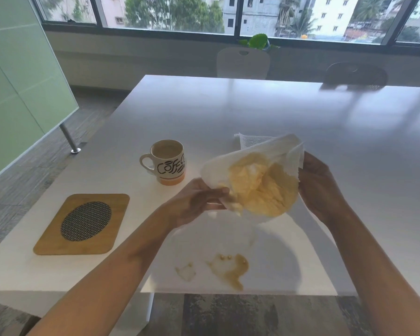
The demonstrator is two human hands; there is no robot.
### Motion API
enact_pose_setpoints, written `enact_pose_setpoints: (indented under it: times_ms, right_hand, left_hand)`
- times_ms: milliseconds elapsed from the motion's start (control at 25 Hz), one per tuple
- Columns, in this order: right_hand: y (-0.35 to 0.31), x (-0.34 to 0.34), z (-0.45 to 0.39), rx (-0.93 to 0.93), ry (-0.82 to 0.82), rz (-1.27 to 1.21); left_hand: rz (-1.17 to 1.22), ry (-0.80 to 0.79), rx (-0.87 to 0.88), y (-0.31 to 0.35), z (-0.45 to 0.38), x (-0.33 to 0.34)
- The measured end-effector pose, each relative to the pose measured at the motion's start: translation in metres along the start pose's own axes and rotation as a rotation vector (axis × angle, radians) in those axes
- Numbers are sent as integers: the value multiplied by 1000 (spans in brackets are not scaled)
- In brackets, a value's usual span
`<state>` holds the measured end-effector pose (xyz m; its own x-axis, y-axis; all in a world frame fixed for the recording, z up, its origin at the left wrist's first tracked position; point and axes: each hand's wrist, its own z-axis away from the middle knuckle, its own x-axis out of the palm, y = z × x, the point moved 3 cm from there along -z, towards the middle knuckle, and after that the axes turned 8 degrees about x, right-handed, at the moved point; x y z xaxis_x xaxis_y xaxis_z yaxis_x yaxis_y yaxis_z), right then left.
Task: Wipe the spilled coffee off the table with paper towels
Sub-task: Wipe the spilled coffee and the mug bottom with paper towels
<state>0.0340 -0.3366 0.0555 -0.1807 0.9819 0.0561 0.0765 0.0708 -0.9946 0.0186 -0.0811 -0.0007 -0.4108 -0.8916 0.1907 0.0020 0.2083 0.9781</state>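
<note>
A white paper towel [260,175], stained yellow-brown in its middle, hangs in the air above the white table [228,112]. My left hand [199,202] pinches its lower left edge. My right hand [318,187] grips its right edge. Below the towel, near the table's front edge, lies a brown coffee puddle [230,267] with a smaller thin patch [186,271] to its left. Faint streaks curve across the table between the towel and the puddle.
A coffee mug [166,161] with coffee in it stands left of the towel. A wooden trivet [83,224] with a mesh oval lies at the front left. Two chairs [243,61] stand beyond the far edge. A green panel [17,93] stands at the left.
</note>
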Motion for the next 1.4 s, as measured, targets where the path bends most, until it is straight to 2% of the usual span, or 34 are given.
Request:
enact_pose_setpoints:
  times_ms: [120,240,440,560,640,760,880,1040,1160,1320,1400]
  right_hand:
    - [-2,-10,3,34,37,-25]
    - [3,-16,5,130,107,72]
    - [3,-9,6,216,270,246]
    - [-11,-2,7,235,312,383]
    - [-28,8,11,189,290,525]
    - [-59,27,17,47,255,774]
    - [-81,40,19,-59,278,918]
    - [-96,50,24,-165,331,960]
    - [-102,47,24,-166,326,933]
    - [-105,31,21,-127,178,888]
    - [-106,26,19,-97,59,737]
  left_hand:
    - [60,97,-1,8,3,-5]
    - [98,220,-32,12,2,-11]
    - [-1,215,-101,9,3,-6]
    - [-59,235,-108,11,3,6]
    - [-198,364,-145,16,4,13]
    - [-542,475,47,31,8,33]
    - [-712,467,184,44,16,61]
    - [-828,440,141,38,16,85]
    - [-793,419,103,29,15,80]
    - [-698,311,101,34,10,51]
    - [-637,175,52,39,6,39]
